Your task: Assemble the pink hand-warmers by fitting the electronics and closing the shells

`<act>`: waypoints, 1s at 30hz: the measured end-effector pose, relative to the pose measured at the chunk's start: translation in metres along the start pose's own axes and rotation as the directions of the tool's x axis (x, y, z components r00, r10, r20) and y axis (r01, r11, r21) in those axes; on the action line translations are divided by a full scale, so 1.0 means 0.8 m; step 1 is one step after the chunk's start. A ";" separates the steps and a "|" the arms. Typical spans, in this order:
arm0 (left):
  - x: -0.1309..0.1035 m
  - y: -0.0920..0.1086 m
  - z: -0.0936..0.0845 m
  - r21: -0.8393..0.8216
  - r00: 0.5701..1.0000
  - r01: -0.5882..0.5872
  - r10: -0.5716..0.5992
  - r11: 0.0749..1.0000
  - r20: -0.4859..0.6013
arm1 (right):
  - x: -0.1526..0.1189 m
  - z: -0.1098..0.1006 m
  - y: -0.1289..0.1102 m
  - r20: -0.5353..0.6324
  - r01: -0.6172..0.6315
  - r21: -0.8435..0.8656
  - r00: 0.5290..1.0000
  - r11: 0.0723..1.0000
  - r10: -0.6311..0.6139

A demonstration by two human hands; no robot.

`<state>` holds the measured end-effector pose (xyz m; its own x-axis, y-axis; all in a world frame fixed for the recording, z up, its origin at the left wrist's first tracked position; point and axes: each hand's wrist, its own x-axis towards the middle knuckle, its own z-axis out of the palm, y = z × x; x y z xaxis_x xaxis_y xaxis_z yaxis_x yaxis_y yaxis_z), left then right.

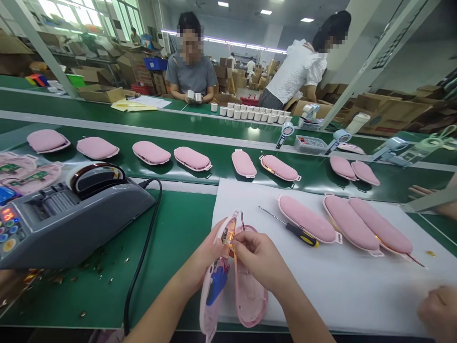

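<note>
My left hand (204,255) is closed around an opened pink casing half (209,317), tilted up on its edge. Inside that half sit a blue battery (217,283) and a small circuit board with red wires. My right hand (262,259) pinches a piece of amber tape (231,236) against the board area; its fingertips partly hide it. Below the right hand, the other pink casing half (252,305) lies hollow side up on the white sheet (300,305), close beside the held half.
A grey tape dispenser (78,224) with a black cable (143,257) stands left. A screwdriver (302,235) and pink casings (309,219) lie right; several more line the green belt (221,174). A co-worker's blurred hand (439,309) is at right. Another person (193,71) sits opposite, holding white cups.
</note>
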<state>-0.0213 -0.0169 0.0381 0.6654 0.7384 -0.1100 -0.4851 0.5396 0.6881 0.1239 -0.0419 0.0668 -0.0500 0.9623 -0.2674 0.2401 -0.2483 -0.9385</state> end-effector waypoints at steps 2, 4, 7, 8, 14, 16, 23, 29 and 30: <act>0.002 -0.002 -0.002 0.049 1.000 -0.023 0.022 0.999 0.019 | 0.002 0.000 0.000 0.010 -0.001 0.016 1.000 1.000 0.001; 0.003 -0.003 -0.003 0.081 0.999 -0.040 0.039 0.996 0.019 | 0.003 -0.001 -0.001 0.027 0.000 0.036 1.000 0.999 -0.001; 0.003 -0.004 -0.003 0.086 0.999 -0.053 0.052 0.995 0.007 | 0.006 -0.002 -0.001 0.039 0.025 0.064 0.999 0.998 -0.028; 0.003 -0.005 -0.003 0.081 0.999 -0.050 0.050 0.995 0.003 | 0.006 -0.002 -0.002 0.041 0.028 0.069 0.999 0.997 -0.031; 0.002 -0.005 -0.002 0.080 0.999 -0.006 0.010 0.997 -0.044 | 0.007 -0.002 -0.002 0.045 0.034 0.039 0.998 0.999 -0.036; 0.002 -0.005 -0.003 0.098 0.998 -0.013 0.019 0.995 -0.064 | 0.007 -0.002 -0.002 0.044 0.039 0.021 0.998 0.999 -0.039; 0.006 -0.009 -0.009 0.190 0.998 -0.002 0.015 0.982 -0.065 | 0.003 -0.002 -0.002 0.049 0.052 -0.097 0.998 0.994 -0.047; 0.008 -0.009 0.000 0.120 0.992 0.003 0.012 0.993 -0.122 | 0.017 -0.022 -0.012 -0.154 0.073 -0.210 0.982 0.975 -0.107; 0.008 -0.009 0.001 0.109 0.992 0.004 0.010 0.994 -0.123 | 0.022 -0.030 -0.013 -0.231 0.072 -0.239 0.964 0.968 -0.129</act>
<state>-0.0130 -0.0163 0.0333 0.5861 0.7875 -0.1906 -0.4175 0.4951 0.7620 0.1439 -0.0195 0.0772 0.1449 0.9856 -0.0867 0.4610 -0.1448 -0.8755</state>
